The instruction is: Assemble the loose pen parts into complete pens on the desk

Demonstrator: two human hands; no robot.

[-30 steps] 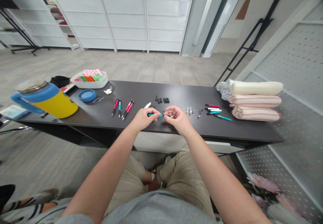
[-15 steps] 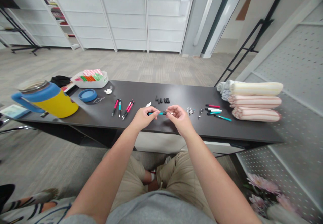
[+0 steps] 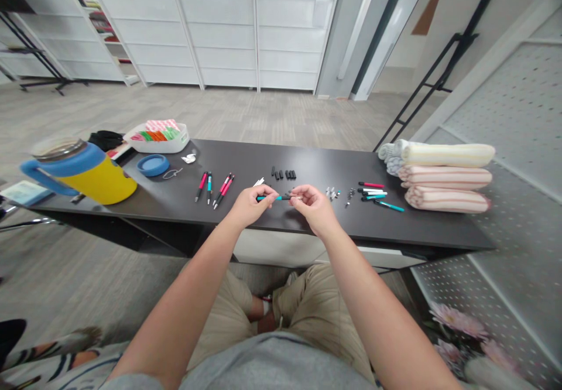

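Observation:
Over the front of the dark table [image 3: 307,226], my left hand [image 3: 252,204] pinches the teal barrel of a pen [image 3: 271,198]. My right hand [image 3: 312,204] pinches the black grip end of the same pen, held level between both hands. Left of my hands lie several assembled pens [image 3: 215,186] in pink and teal. Behind my hands sits a row of small black grip sleeves [image 3: 283,174]. To the right are tiny pen parts [image 3: 338,194] and more pen pieces [image 3: 375,194].
A yellow jug with a blue lid [image 3: 83,173] stands at the table's left end. A blue lid [image 3: 152,164] and a white tray of coloured items [image 3: 158,135] lie behind it. Rolled towels [image 3: 443,176] are stacked at the right end.
The black grip piece in my right hand has come up against the teal barrel. Both hands stay close together with only small shifts.

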